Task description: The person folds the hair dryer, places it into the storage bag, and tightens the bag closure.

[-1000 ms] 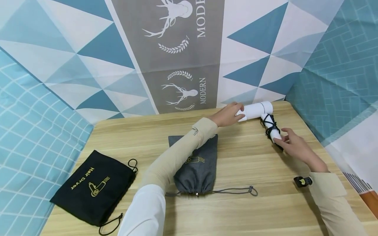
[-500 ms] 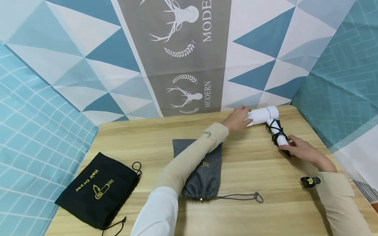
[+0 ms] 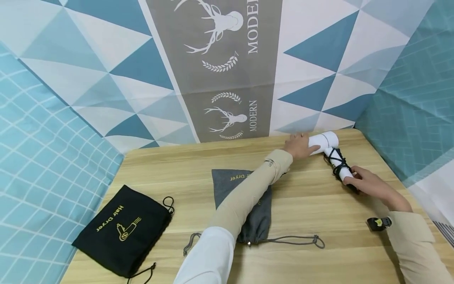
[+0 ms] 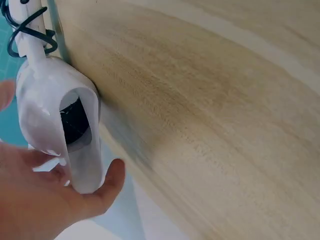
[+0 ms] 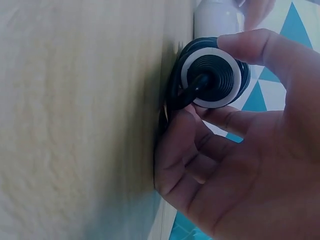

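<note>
A white hair dryer (image 3: 318,143) lies at the back right of the table, its black cord (image 3: 341,167) wound around the handle. My left hand (image 3: 297,146) grips the flat nozzle (image 4: 86,172), thumb and fingers curled on opposite sides of it in the left wrist view. Seen from the right wrist, my right hand (image 5: 245,155) holds the lower end of the handle (image 5: 215,75), where the cord comes out. The thumb rests on its upper side and the fingers curl beneath, against the tabletop.
A grey drawstring bag (image 3: 225,187) lies mid-table, partly hidden under my left forearm. To the left lies a black drawstring bag (image 3: 117,232) printed "Hair Dryer". A patterned backdrop (image 3: 237,71) rises right behind the table's (image 3: 294,221) back edge.
My left hand has slid farther right onto the nozzle. My right hand's fingers have closed around the handle end. The head view has shifted, moving everything right and down in it.
</note>
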Demonstrator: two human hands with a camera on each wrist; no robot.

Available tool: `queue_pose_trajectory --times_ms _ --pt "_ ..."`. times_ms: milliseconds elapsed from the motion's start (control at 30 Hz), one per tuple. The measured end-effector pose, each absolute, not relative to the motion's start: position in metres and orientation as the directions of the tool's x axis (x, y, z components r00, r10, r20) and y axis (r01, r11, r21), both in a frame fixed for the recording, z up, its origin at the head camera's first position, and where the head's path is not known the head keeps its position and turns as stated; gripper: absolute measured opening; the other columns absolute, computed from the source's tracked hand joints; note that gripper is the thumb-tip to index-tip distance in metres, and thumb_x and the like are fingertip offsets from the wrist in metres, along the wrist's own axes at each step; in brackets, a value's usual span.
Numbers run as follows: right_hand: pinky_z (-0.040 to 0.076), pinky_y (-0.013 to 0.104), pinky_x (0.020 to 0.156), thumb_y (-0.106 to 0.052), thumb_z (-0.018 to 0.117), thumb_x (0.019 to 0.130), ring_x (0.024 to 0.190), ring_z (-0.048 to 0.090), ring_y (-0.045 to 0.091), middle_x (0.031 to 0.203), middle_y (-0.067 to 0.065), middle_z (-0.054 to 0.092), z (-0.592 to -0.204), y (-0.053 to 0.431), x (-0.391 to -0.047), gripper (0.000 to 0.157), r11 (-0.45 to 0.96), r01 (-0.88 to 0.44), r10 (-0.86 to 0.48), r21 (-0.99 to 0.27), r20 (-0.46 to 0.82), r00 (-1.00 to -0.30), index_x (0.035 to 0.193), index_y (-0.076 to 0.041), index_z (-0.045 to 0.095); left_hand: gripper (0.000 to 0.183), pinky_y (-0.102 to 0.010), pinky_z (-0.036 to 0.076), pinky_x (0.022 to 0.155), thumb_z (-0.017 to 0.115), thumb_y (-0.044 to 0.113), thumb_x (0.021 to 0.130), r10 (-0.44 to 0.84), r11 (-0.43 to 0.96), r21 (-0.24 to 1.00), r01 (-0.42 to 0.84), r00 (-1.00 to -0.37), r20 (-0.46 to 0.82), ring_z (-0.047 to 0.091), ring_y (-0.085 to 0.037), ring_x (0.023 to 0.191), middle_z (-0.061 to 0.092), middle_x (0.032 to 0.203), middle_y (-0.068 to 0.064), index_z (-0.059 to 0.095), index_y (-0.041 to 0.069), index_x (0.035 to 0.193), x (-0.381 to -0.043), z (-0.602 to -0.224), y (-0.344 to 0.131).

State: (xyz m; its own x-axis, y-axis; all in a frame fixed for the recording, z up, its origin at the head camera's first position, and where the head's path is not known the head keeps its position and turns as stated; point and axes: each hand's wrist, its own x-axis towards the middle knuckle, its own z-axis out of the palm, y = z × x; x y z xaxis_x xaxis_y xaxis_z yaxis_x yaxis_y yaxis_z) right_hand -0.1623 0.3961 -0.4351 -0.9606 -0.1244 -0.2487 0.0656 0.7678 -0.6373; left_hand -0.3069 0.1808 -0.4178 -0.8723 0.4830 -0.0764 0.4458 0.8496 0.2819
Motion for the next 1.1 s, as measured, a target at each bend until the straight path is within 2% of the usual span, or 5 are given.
queue_pose_trajectory --times_ms 133,300,733,900,1100 --pt "0.047 0.031 0.058 -0.036 0.057 0.100 0.073 0.051 0.018 0.089 0.012 0.055 -0.436 0.396 -0.160 0.045 0.766 0.055 -0.129 -0.641 -0.237 -0.963 0.115 0.005 0.044 0.075 -0.032 0.045 0.091 0.056 0.062 0.093 0.468 0.857 0.295 0.422 -0.878 -0.103 0.046 -0.016 0.123 0.047 0.141 0.000 0.036 0.020 0.152 -0.307 -0.424 0.184" --pt "0.042 0.030 0.055 -0.042 0.060 0.099 0.064 0.047 0.017 0.079 0.007 0.050 -0.434 0.395 -0.159 0.046 0.774 0.033 -0.120 -0.632 -0.197 -0.973 0.108 0.000 0.045 0.083 -0.031 0.046 0.092 0.063 0.056 0.092 0.506 0.832 0.312 0.458 -0.858 -0.091 0.045 -0.017 0.124 0.049 0.139 -0.003 0.027 0.017 0.155 -0.309 -0.428 0.180" --pt "0.038 0.031 0.055 -0.041 0.055 0.101 0.064 0.043 0.017 0.075 0.005 0.044 -0.436 0.396 -0.160 0.043 0.769 -0.008 -0.149 -0.639 -0.166 -0.975 0.103 0.001 0.045 0.080 -0.033 0.046 0.094 0.061 0.059 0.092 0.510 0.832 0.297 0.469 -0.857 -0.077 0.045 -0.019 0.127 0.047 0.144 -0.002 0.029 0.020 0.154 -0.317 -0.440 0.184" --pt "0.038 0.030 0.056 -0.042 0.057 0.100 0.067 0.045 0.018 0.078 0.006 0.046 -0.431 0.397 -0.159 0.044 0.772 -0.008 -0.136 -0.635 -0.153 -0.979 0.104 0.001 0.047 0.079 -0.032 0.047 0.095 0.060 0.060 0.092 0.514 0.829 0.289 0.479 -0.856 -0.057 0.047 -0.019 0.126 0.048 0.144 -0.003 0.030 0.020 0.154 -0.313 -0.432 0.182" --pt "0.042 0.030 0.053 -0.040 0.063 0.097 0.061 0.049 0.016 0.074 0.004 0.050 -0.435 0.398 -0.154 0.043 0.768 0.004 -0.121 -0.640 -0.150 -0.981 0.100 0.001 0.052 0.075 -0.034 0.048 0.093 0.061 0.058 0.092 0.530 0.825 0.259 0.502 -0.847 -0.047 0.054 -0.019 0.120 0.055 0.137 -0.004 0.037 0.017 0.150 -0.298 -0.427 0.179"
